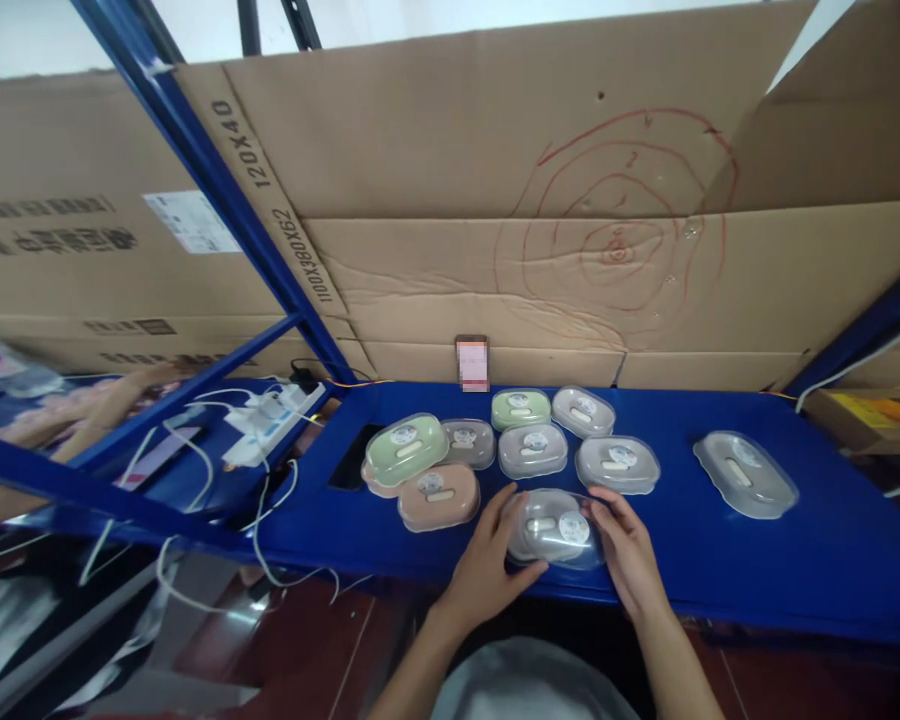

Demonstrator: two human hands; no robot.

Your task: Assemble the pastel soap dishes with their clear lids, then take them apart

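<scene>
Both my hands grip one grey oval soap box with a clear lid point(555, 527) near the front edge of the blue table point(795, 560). My left hand point(487, 560) clasps its left end, fingers curled round it. My right hand point(626, 545) clasps its right end. Just beyond lie several more oval boxes: a green one point(406, 448) stacked on a pink one, a pink one point(439, 496), a green one point(520, 408) and grey ones point(532, 450) point(616, 463) point(583, 410).
A lone clear lid or box point(745, 473) lies to the right. A phone point(472, 363) leans on the cardboard wall point(495, 200). A power strip with white cables point(270, 415) sits left, behind blue frame bars point(217, 180). Another person's arm point(82, 420) reaches in at far left.
</scene>
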